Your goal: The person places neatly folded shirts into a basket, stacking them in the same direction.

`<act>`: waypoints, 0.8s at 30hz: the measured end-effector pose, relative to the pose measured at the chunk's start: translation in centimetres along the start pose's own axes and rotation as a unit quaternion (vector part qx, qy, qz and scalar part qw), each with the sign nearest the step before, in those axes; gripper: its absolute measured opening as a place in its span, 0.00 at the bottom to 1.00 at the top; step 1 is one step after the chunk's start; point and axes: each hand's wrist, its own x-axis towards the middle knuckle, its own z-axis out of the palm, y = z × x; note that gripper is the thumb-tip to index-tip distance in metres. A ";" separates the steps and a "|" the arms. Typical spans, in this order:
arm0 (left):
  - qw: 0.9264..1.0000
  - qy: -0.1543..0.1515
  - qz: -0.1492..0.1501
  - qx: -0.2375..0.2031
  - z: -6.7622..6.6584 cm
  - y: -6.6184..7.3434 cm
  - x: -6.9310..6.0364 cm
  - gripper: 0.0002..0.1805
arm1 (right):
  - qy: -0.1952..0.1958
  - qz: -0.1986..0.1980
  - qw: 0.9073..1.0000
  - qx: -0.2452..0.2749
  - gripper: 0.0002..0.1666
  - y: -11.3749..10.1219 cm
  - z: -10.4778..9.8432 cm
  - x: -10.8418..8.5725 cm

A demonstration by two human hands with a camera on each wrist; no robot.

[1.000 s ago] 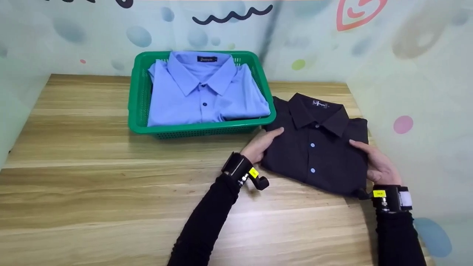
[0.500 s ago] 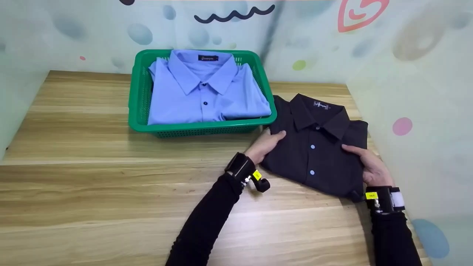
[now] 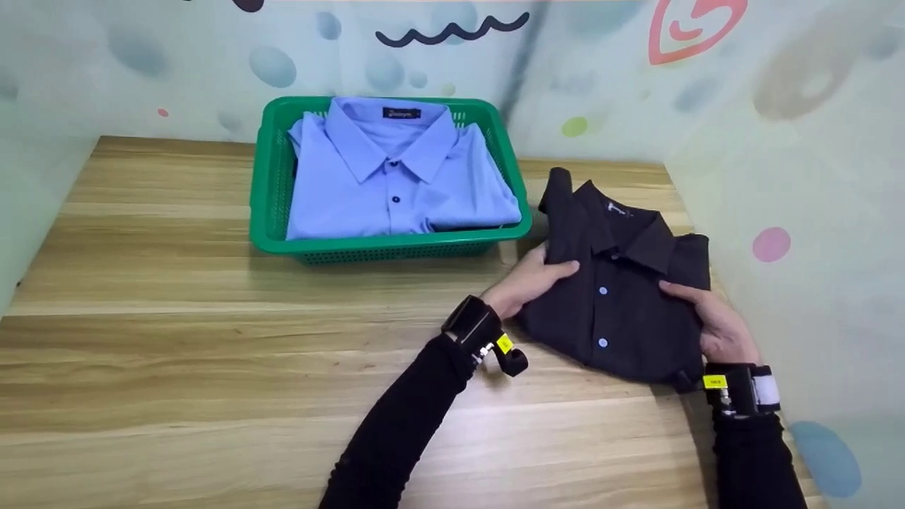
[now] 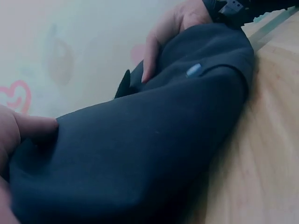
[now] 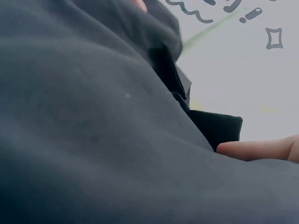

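Observation:
A folded black shirt point(image 3: 629, 318) with pale buttons lies right of the basket, its collar toward the wall. My left hand point(image 3: 532, 281) grips its left side, thumb on top and the other fingers hidden beneath; that side is lifted and bent inward. On the opposite side my right hand point(image 3: 721, 322) holds the edge, its thumb lying across the front below the collar. In the left wrist view the black shirt point(image 4: 140, 140) bulges upward between both hands. Dark cloth of the shirt point(image 5: 107, 116) fills most of the right wrist view, with the right thumb at its edge.
A green plastic basket point(image 3: 385, 244) stands at the back of the wooden table point(image 3: 212, 367). In it lies a folded light blue shirt point(image 3: 353, 205), collar toward the wall. Patterned walls point(image 3: 601, 85) border the table at the back and sides.
My left hand has moved right, lifting the black shirt's left side and bending it inward, away from the basket. My right hand has shifted slightly inward, its thumb further onto the cloth.

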 end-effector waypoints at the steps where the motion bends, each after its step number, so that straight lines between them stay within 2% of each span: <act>1: 1.000 0.000 0.005 0.009 0.2 0.2 -0.1 0.25 | -0.002 -0.003 1.000 0.000 0.10 0.1 0.0 0.0; 4: 0.999 0.010 0.013 0.032 0.7 0.6 -0.4 0.24 | -0.004 -0.018 1.000 0.003 0.08 0.3 0.0 0.1; 7: 0.997 0.034 0.021 0.061 0.9 0.8 -0.5 0.24 | -0.002 -0.033 0.999 0.003 0.07 0.5 0.0 0.2; 11: 0.990 0.072 0.033 0.114 1.0 0.9 -0.6 0.22 | -0.010 -0.054 0.998 0.007 0.07 0.7 0.1 0.4; 13: 0.988 0.081 0.039 0.129 1.0 1.0 -0.7 0.22 | -0.010 -0.065 0.998 0.008 0.09 0.7 0.1 0.4; 19: 0.983 0.077 0.047 0.157 1.6 1.6 -0.9 0.21 | -0.011 -0.072 0.997 0.021 0.11 0.4 -0.2 0.1; 24: 0.975 0.082 0.050 0.201 2.3 2.5 -1.3 0.19 | -0.023 -0.071 0.997 0.035 0.10 0.2 -0.5 -0.1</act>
